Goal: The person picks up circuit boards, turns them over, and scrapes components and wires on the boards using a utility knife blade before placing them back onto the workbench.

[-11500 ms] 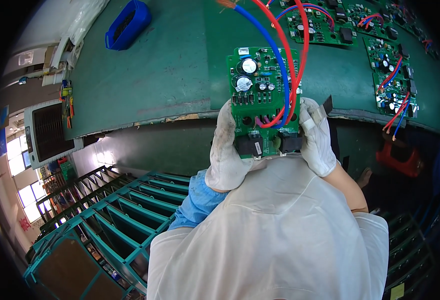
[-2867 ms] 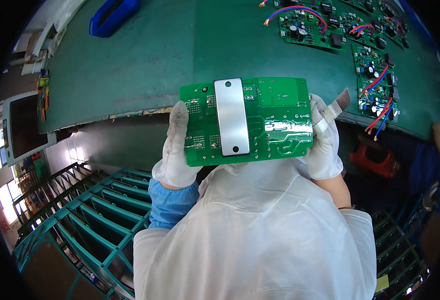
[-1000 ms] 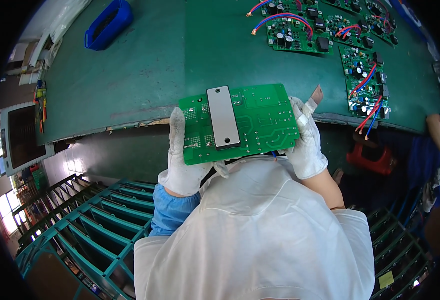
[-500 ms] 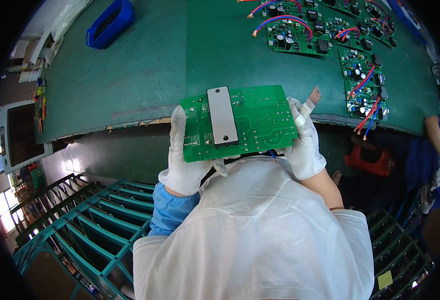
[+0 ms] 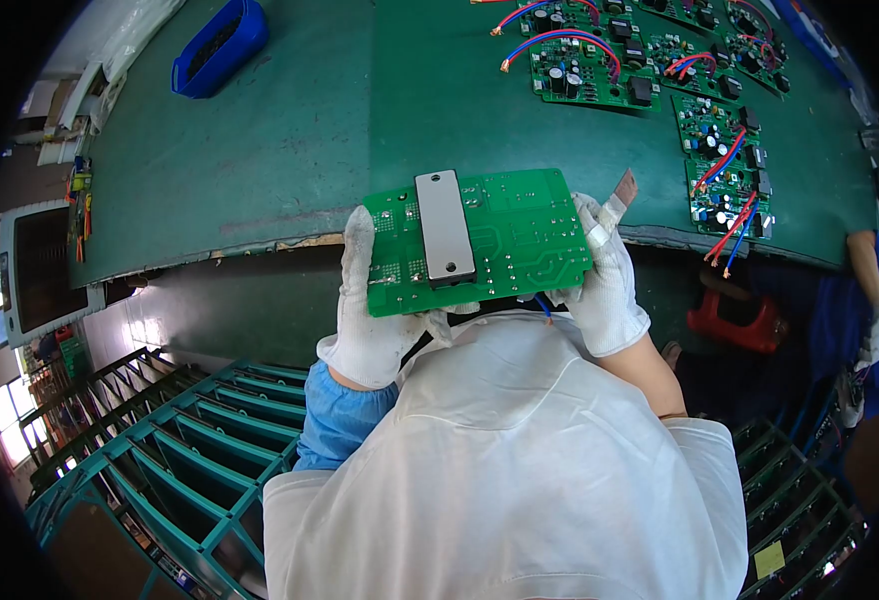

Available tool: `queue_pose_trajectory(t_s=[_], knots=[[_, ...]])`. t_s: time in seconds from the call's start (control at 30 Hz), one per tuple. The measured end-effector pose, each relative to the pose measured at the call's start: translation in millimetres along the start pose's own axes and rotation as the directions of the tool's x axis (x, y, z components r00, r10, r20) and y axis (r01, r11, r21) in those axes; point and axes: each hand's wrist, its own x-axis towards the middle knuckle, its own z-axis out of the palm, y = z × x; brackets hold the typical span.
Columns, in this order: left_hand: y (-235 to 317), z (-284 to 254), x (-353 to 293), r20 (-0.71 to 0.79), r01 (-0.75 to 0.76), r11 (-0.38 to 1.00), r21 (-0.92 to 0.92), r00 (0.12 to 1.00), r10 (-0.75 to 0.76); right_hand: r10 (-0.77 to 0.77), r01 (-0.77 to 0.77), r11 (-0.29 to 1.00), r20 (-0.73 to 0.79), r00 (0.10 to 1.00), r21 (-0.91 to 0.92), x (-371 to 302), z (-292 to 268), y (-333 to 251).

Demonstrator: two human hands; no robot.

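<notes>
Printed circuit board (image 5: 530, 235), solder side up, held aloft across the view of the tabletop's (image 5: 260, 150) near edge. Fingers of the left hand (image 5: 368, 325) and right hand (image 5: 608, 295) grip opposite ends. Slackened grip could drop it; the protruding blue wire (image 5: 544, 308) might snag.

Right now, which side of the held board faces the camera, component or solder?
The solder side: the board shows solder joints and a silvery plate, with a blue wire past its lower edge.
</notes>
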Motion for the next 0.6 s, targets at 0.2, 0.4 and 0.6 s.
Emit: queue_pose_trajectory(t_s=[0.2,0.4,0.6], knots=[[-2,-3,4,0.027,0.033,0.999,-0.027,0.999,-0.033,-0.001,0.001,1.0,0.036,0.999,0.017,1,-4,1],[0,6,3,0.03,0.064,0.998,0.022,0.997,-0.065,0.008,-0.01,0.997,0.025,1.0,0.072,4,-8,3],[-1,5,6,0.027,0.063,0.997,0.037,0.998,-0.064,0.017,-0.018,0.996,0.014,1.0,0.082,8,-12,2]])
